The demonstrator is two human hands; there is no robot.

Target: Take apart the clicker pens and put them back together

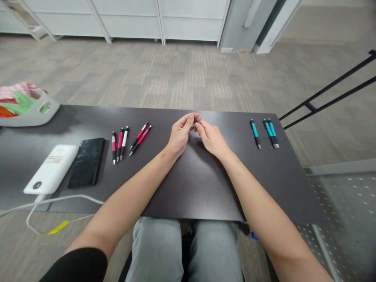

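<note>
Above the far middle of the dark table, my left hand (179, 135) and my right hand (212, 137) meet at the fingertips. Both are closed around a small dark object (196, 121), mostly covered by the fingers; it cannot be made out. To the left lie several pens: a red pen (114, 147), another red one (120, 144), a white one (124, 143) and two slanted red ones (139, 135) (141, 140). Three teal pens lie at the right, one (255, 133) apart from a close pair (269, 133).
On the left of the table (188, 188) are a black phone (86, 162) and a white power bank (51, 168) with a white cable (70, 197). A white basket (48, 109) of coloured cloth stands at the far left. Black metal bars (310, 105) rise beyond the right edge.
</note>
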